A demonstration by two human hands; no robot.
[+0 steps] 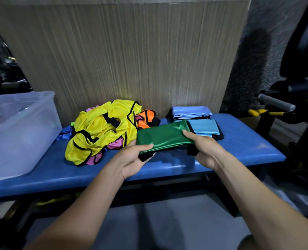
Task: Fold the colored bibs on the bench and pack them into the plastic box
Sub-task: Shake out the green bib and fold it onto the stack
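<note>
- Green bib (163, 138), folded into a flat band with black trim at both ends, held just above the blue bench (239, 147); its far end overlaps the near light-blue stack
- Left hand (133, 157): thumb on top of the band's left end, fingers curled beneath it; the cloth is pinched between them
- Right hand (206, 150): thumb lying along the top of the right end, fingers wrapped under the black trim; the grasp is firm
- Unfolded heap to the left of the green bib: yellow bib (99, 130) uppermost, with black edging; pink bib (115, 144) showing beneath it; orange bib (146, 120) at the back, against the panel
- Folded light-blue bibs: one stack (206, 128) just behind the green band; a second stack (192, 111) further back, near the panel
- Plastic box (21, 130), translucent, at the bench's left end; its contents cannot be made out
- Ribbed beige panel (131, 51) rising behind the bench; dark gym equipment (285, 103) at right
</note>
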